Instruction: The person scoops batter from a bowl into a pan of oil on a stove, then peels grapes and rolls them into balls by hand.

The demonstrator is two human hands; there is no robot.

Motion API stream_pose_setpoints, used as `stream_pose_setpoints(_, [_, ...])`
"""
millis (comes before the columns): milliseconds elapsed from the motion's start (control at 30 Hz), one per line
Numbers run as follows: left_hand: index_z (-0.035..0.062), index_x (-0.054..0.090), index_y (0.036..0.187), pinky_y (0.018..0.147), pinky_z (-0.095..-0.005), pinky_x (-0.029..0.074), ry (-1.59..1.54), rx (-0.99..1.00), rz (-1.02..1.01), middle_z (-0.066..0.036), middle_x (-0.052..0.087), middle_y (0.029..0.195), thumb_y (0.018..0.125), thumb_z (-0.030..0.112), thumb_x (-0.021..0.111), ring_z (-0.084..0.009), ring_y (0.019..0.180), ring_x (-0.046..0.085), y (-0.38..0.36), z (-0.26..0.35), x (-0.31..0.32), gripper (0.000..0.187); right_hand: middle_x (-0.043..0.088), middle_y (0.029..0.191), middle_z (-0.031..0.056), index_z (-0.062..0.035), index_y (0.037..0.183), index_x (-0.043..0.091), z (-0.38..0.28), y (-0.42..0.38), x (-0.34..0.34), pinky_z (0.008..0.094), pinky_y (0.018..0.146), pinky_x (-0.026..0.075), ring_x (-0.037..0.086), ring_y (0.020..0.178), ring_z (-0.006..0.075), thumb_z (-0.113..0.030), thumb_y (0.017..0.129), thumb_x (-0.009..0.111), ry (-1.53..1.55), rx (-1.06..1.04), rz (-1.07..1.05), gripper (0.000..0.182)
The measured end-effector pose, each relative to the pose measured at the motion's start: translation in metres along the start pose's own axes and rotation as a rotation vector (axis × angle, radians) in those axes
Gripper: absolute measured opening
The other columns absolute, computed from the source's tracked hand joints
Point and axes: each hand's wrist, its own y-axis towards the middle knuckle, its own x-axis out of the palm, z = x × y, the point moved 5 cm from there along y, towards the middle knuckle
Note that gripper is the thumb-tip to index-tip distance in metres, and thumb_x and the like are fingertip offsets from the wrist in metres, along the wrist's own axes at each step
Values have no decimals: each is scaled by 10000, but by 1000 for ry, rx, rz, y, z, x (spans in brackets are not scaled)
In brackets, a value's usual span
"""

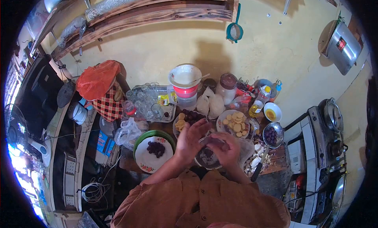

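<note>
My left hand (191, 140) is raised with the palm up and fingers apart, left of a dark-bottomed bowl (207, 158). Over that bowl, my right hand (225, 147) has its fingers bent together near the left palm; whether anything is in them is too small to tell. Left of my hands, a flowered white plate (143, 160) holds a clump of dark purple pieces (156, 148). Just behind my left hand are dark round fruits (193, 116) and yellowish pieces (180, 123). A plate of pale round slices (237, 123) sits behind my right hand.
A knife (260, 165) lies among white peelings (258, 151) at the right. Behind it is a bowl of purple fruits (272, 135). Glass jars crowd a metal tray (169, 113). An oil bottle (258, 102) and a bowl with yellow liquid (272, 112) stand at the back right.
</note>
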Motion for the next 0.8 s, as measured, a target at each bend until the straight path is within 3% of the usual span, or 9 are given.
stream_pose_setpoints(133, [49,348,1317,1026,-442,321,-245,-186,-51,-138,425,1327,909,592,253,-294,1205,418,-2,-14,15,686,626,1029,113,-40,1080,603,-5,-6,25,387,857,458,591,977,265,-2,756,651,-555,-257,-252,330])
stream_pose_setpoints(300, [97,284,1375,1000,-439,354,69,-92,216,-145,363,1384,901,593,243,-290,1223,402,4,-15,-15,688,563,1166,128,-28,1196,521,-14,6,9,491,985,295,469,1129,353,-217,825,591,-598,-320,-243,423])
stream_pose_setpoints(367, [127,282,1383,1009,-438,336,32,-51,-48,-125,337,1407,873,643,250,-282,1228,398,6,-15,-7,726,507,1253,163,-16,1264,462,-12,13,7,526,1024,226,404,1197,385,-321,848,557,-578,-286,-212,524])
stream_pose_setpoints(467, [162,234,1414,1030,-440,302,34,-164,-148,-109,298,1435,847,698,203,-282,1267,356,4,-31,0,780,134,1455,240,-23,1413,201,-4,19,29,592,1041,60,75,1327,491,-578,842,376,-665,-316,-167,816])
stream_pose_setpoints(633, [211,172,1438,1069,-541,101,-368,-196,-489,-94,116,1504,721,836,189,-234,1381,137,14,-44,-24,951,129,1453,255,-21,1409,216,-6,-8,74,616,1034,24,42,1341,474,-662,754,435,-674,-426,-469,942])
stream_pose_setpoints(700, [154,174,1437,1070,-425,232,-163,-42,-133,-102,249,1460,827,730,148,-276,1318,282,-5,-14,9,840,101,1459,260,-10,1410,198,2,-3,66,602,1043,24,10,1347,467,-658,740,445,-879,-359,-471,964])
stream_pose_setpoints(733, [139,163,1440,1093,-399,180,-471,-78,-621,-94,203,1478,840,711,132,-255,1361,190,-7,-8,26,829,84,1465,257,2,1412,169,1,7,55,621,1033,13,-8,1349,466,-633,755,448,-741,-331,-357,955])
stream_pose_setpoints(767, [139,163,1440,1093,-399,180,-471,-74,-619,-94,203,1478,840,711,132,-255,1361,190,-11,-13,22,829,84,1465,257,2,1412,169,1,10,53,621,1033,13,-8,1349,466,-633,755,448,-738,-331,-361,955])
stream_pose_setpoints(800, [189,153,1443,1079,-476,129,-116,-111,-397,-78,132,1496,816,739,154,-248,1372,153,-11,-28,11,834,71,1468,255,9,1412,157,-3,13,46,637,1021,-2,-8,1348,467,-635,760,443,-587,-353,-270,960])
